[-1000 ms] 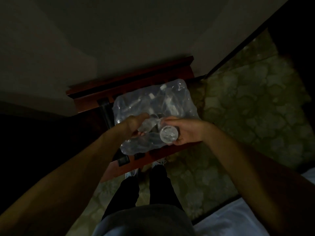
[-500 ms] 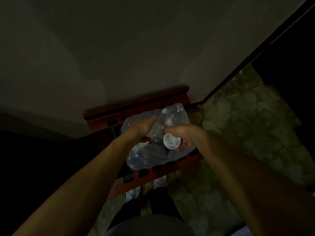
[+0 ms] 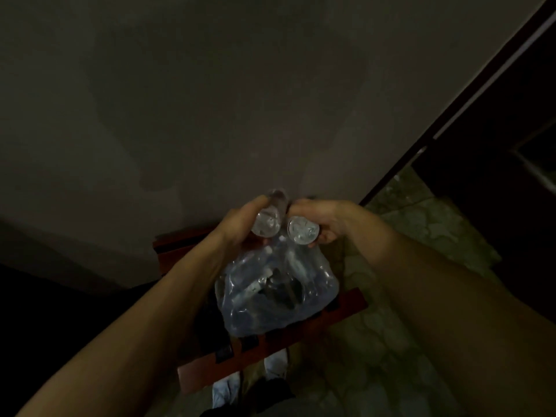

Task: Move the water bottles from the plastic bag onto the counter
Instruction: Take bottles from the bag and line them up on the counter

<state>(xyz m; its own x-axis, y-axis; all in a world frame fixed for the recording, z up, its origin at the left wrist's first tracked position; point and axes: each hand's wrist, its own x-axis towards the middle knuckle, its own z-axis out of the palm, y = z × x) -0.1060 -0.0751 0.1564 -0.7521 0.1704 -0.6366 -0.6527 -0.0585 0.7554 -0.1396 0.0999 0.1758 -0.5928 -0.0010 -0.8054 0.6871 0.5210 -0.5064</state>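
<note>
Two water bottles lifted above the plastic bag, seen dimly from the head camera.

Head view: the left hand is wrapped around one water bottle, and the right hand is clamped on a second bottle, bases facing the camera, side by side. The plastic bag sits below on a reddish wooden rack; its contents are too dark to make out. No counter can be made out in the gloom.
</note>
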